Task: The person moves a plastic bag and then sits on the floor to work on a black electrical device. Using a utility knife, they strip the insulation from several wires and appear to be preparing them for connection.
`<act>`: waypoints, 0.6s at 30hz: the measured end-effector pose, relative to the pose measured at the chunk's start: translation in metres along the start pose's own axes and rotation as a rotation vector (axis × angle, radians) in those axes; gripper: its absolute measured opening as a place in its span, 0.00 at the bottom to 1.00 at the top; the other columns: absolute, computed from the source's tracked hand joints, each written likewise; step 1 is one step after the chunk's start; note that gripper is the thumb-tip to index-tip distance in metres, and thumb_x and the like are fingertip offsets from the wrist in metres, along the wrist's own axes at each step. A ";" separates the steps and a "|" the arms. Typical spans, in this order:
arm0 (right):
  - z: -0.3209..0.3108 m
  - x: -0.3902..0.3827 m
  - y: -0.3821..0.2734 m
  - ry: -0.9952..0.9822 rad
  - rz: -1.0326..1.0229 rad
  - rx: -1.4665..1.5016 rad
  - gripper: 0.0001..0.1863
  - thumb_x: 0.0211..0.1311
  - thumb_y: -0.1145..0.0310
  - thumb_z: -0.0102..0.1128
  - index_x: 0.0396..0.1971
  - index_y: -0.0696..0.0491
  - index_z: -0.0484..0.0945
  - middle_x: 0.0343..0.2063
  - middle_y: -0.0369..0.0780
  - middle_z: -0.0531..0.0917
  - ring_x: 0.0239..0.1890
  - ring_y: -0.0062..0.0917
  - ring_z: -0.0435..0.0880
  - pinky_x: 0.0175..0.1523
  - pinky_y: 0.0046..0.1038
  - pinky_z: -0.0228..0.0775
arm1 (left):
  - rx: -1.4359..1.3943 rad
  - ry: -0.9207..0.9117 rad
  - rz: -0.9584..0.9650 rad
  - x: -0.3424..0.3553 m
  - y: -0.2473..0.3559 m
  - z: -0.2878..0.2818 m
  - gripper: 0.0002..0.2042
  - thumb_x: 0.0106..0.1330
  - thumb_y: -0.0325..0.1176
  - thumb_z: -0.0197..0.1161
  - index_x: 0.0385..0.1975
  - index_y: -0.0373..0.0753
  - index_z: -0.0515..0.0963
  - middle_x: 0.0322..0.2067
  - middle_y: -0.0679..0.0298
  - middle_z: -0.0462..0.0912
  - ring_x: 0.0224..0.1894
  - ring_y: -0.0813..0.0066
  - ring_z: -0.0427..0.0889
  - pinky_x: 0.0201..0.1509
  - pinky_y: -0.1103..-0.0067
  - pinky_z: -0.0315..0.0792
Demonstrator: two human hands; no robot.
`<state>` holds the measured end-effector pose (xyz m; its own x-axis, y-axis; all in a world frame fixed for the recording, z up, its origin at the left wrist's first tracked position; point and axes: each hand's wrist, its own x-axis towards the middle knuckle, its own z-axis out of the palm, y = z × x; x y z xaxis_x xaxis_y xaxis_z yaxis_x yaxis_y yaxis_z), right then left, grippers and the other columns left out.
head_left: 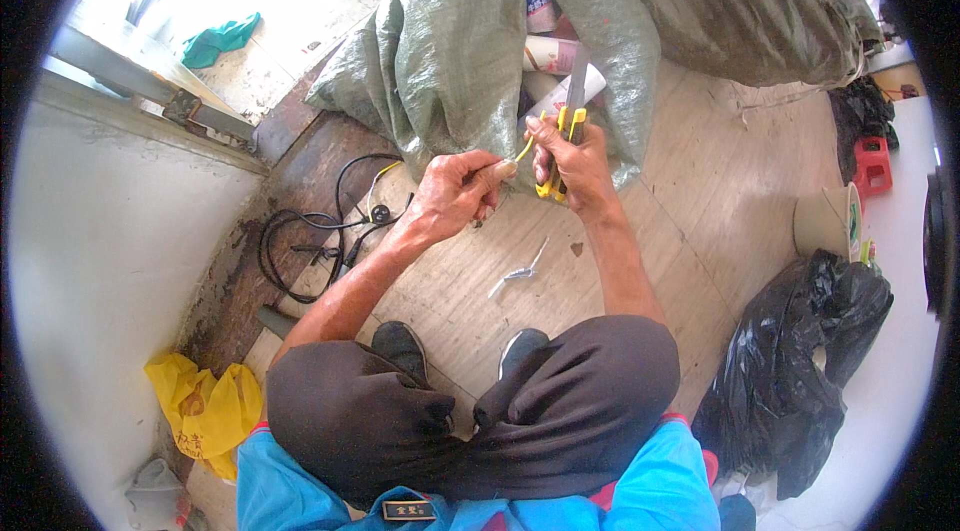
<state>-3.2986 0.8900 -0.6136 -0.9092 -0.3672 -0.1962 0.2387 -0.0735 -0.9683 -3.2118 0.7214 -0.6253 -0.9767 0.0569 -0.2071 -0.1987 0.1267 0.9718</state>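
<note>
My right hand [575,159] is wrapped round a yellow-and-black utility knife [574,123], its long grey blade pointing up and away from me. A short length of yellow wire [526,145] runs between my two hands. The fingers of my left hand [462,193] pinch its near end, where something pale shows at the fingertips. Its other end lies by my right thumb, beside the knife. Both hands are above the floor, in front of an open green woven sack [440,61]. What my left palm covers is hidden.
Cartons and paper cups [550,56] show in the sack's mouth. A black cable with a plug [378,215] lies coiled at left. A twisted pale strip [519,274] is on the floor. Black plastic bags [790,361] stand right, a yellow bag [205,406] left.
</note>
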 end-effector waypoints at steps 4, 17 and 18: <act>0.001 -0.001 0.002 0.005 -0.055 -0.050 0.13 0.66 0.63 0.63 0.26 0.56 0.78 0.15 0.31 0.76 0.13 0.14 0.73 0.17 0.20 0.62 | -0.089 -0.025 0.006 0.001 0.000 0.000 0.14 0.74 0.39 0.55 0.39 0.32 0.79 0.17 0.69 0.74 0.16 0.86 0.71 0.19 0.83 0.68; 0.008 -0.009 0.034 0.095 -0.518 -1.054 0.11 0.51 0.65 0.68 0.30 0.54 0.77 0.25 0.47 0.83 0.30 0.45 0.83 0.34 0.43 0.73 | -0.645 0.009 -0.018 0.002 -0.002 -0.015 0.14 0.76 0.44 0.52 0.41 0.37 0.73 0.17 0.73 0.62 0.15 0.85 0.62 0.22 0.81 0.69; 0.009 -0.010 0.034 0.098 -0.519 -1.061 0.11 0.51 0.65 0.68 0.31 0.54 0.77 0.25 0.47 0.83 0.30 0.45 0.83 0.34 0.43 0.73 | -0.664 0.001 -0.028 0.002 -0.003 -0.014 0.13 0.76 0.43 0.52 0.41 0.38 0.72 0.17 0.74 0.62 0.15 0.85 0.61 0.21 0.81 0.69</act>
<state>-3.2786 0.8832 -0.6438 -0.8472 -0.4441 0.2915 -0.5267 0.6302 -0.5705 -3.2147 0.7071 -0.6273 -0.9704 0.0617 -0.2335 -0.2318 -0.5087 0.8291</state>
